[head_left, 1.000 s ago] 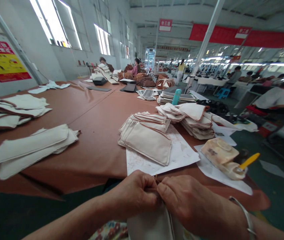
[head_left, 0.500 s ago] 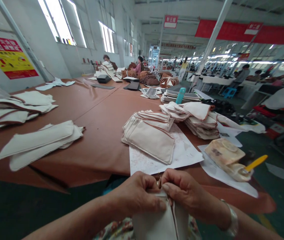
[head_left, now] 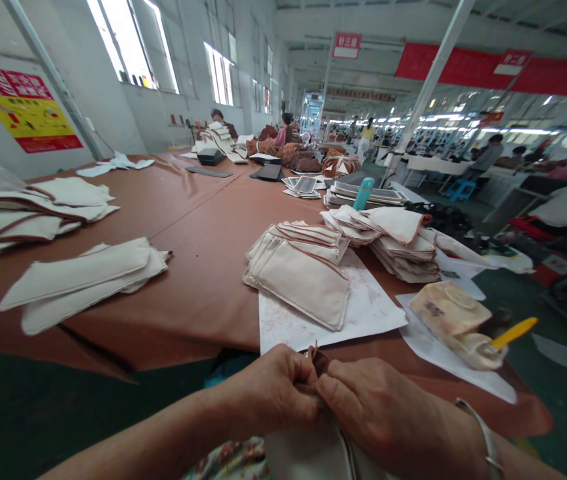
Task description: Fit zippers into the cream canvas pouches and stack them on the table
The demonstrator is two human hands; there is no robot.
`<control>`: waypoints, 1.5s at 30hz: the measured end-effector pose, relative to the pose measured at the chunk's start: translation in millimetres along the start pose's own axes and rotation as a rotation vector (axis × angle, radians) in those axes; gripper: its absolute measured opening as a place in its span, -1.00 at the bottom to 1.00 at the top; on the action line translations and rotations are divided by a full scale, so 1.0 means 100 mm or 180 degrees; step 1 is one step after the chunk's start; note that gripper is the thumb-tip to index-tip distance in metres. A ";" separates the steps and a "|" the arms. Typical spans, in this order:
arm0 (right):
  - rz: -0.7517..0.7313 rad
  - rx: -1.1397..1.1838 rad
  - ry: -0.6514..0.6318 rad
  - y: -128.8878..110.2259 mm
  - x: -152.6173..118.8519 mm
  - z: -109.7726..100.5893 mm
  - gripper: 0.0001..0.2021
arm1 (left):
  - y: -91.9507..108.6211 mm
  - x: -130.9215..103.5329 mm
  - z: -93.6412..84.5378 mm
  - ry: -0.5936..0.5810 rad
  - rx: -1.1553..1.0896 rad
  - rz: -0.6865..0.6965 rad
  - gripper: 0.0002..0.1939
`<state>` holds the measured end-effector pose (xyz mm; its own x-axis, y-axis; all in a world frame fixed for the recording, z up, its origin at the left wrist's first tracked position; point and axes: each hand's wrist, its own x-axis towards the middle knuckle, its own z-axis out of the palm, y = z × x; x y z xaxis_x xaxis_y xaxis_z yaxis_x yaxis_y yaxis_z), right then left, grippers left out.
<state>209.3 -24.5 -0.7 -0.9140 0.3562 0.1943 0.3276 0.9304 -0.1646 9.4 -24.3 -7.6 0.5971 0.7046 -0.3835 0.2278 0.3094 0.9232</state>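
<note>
Both my hands grip one cream fabric piece with brown edging (head_left: 308, 453) at the near table edge, over my lap. My left hand (head_left: 283, 390) is closed, thumb and fingers pinching its upper end. Pressed against it from the other side, my right hand (head_left: 380, 407) is closed on the same piece, its knuckles turned up. A bit of brown material (head_left: 318, 360) pokes up between the fingers. The lower part hangs below my hands and runs out of view. Just beyond lies a stack of similar cream pieces (head_left: 303, 283) on a white paper sheet (head_left: 373, 313).
Brown sheeting covers the table (head_left: 203, 233). More cream pieces (head_left: 88, 277) lie at left, another pile (head_left: 398, 233) at right. A stained plastic container (head_left: 448, 307) with a yellow-handled tool (head_left: 513, 333) stands near the right edge. A teal bottle (head_left: 363, 193) stands farther back. Other people work in the distance.
My right hand has rolled over, its back now facing up, and closed in against the left. The brown material sticks up more between them. The left hand has barely moved.
</note>
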 end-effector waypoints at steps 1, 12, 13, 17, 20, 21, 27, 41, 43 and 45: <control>0.0058 0.0052 0.0033 -0.01 0.01 0.01 -0.77 | 0.01 0.00 0.02 -0.0038 0.0012 0.0040 -0.78; 0.1932 0.3632 0.0549 0.14 0.05 0.27 -0.79 | -0.15 0.03 -0.01 -0.0081 0.0009 -0.0028 -0.81; 0.1872 0.3782 0.0543 0.15 0.01 0.23 -0.74 | -0.15 0.02 -0.04 -0.0121 -0.0044 -0.0030 -0.78; 0.1744 0.3793 0.0466 0.16 -0.09 0.03 -0.68 | -0.08 -0.01 -0.16 -0.0138 -0.0154 0.0014 -0.65; 0.1612 0.3960 0.0357 0.16 -0.11 0.00 -0.77 | -0.01 0.00 -0.20 -0.0115 0.0091 0.0166 -0.71; 0.1601 0.4062 0.0388 0.17 -0.11 0.01 -0.80 | 0.01 0.01 -0.20 -0.0068 0.0196 0.0228 -0.73; 0.1620 0.3805 0.0929 0.12 -0.05 0.13 -0.92 | 0.06 0.04 -0.15 0.0162 0.0628 0.0394 -0.77; 0.0548 0.2161 0.1726 0.03 -0.08 0.17 -0.80 | 0.00 0.06 -0.18 -0.0114 -0.0189 0.0120 -0.37; 0.0489 0.1889 0.1691 0.02 -0.10 0.17 -0.78 | -0.03 0.06 -0.17 -0.0264 -0.0178 0.0126 -0.42; 0.0442 0.1617 0.1592 0.02 -0.13 0.20 -0.78 | -0.04 0.06 -0.18 -0.0352 -0.0048 0.0172 -0.44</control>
<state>216.9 -29.3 -22.3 -0.6133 0.5783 0.5380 0.1701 0.7618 -0.6251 -1.6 -10.1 -14.0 0.6896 0.6460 -0.3273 0.1819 0.2830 0.9417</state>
